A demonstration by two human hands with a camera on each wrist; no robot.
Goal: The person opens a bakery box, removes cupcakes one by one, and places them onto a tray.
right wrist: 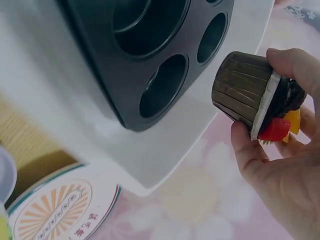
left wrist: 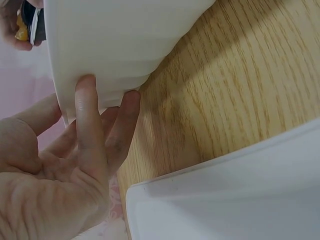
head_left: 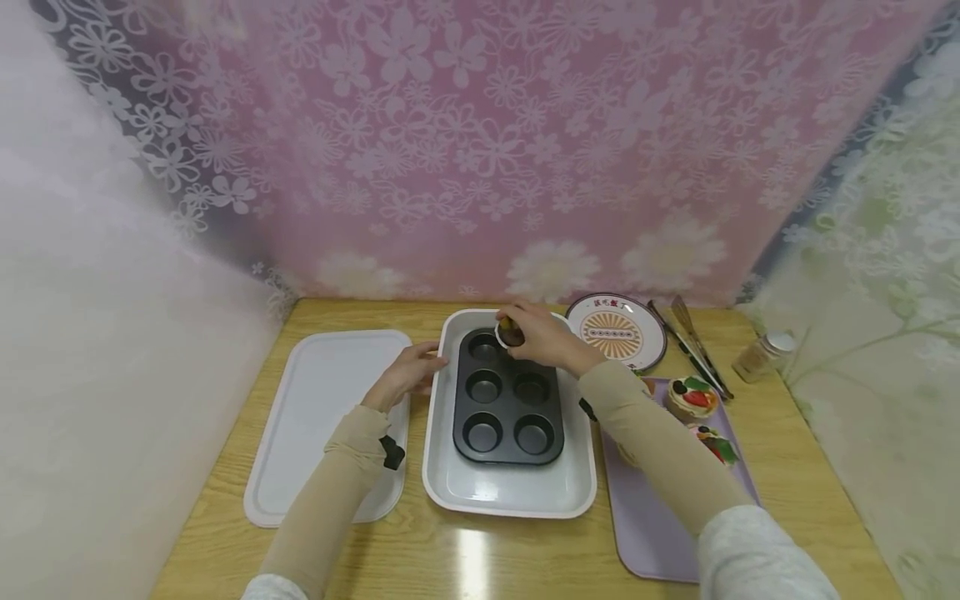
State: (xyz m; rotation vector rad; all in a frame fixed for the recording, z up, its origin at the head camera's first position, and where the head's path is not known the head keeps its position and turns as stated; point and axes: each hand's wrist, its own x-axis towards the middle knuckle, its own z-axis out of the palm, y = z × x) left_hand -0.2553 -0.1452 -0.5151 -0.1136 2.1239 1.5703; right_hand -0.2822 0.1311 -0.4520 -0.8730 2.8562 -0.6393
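Note:
My right hand (head_left: 546,337) holds a cupcake (right wrist: 242,87) over the far end of the muffin pan (head_left: 507,402). Its pleated wrapper is dark brown, with red and yellow pieces on the dark topping, and it is tilted on its side in the right wrist view. The black pan lies inside a deep white basin (head_left: 517,492), and its cups that I can see into hold nothing. My left hand (head_left: 405,375) is at the basin's left side; in the left wrist view its fingers (left wrist: 89,115) touch the outer wall, mostly straight.
A flat white tray (head_left: 322,425) lies to the left. On the right, a purple tray (head_left: 652,525) carries several fruit-topped cakes (head_left: 692,398), partly behind my right forearm. Behind it are a patterned plate (head_left: 617,333), tongs (head_left: 693,354) and a lidded jar (head_left: 763,357).

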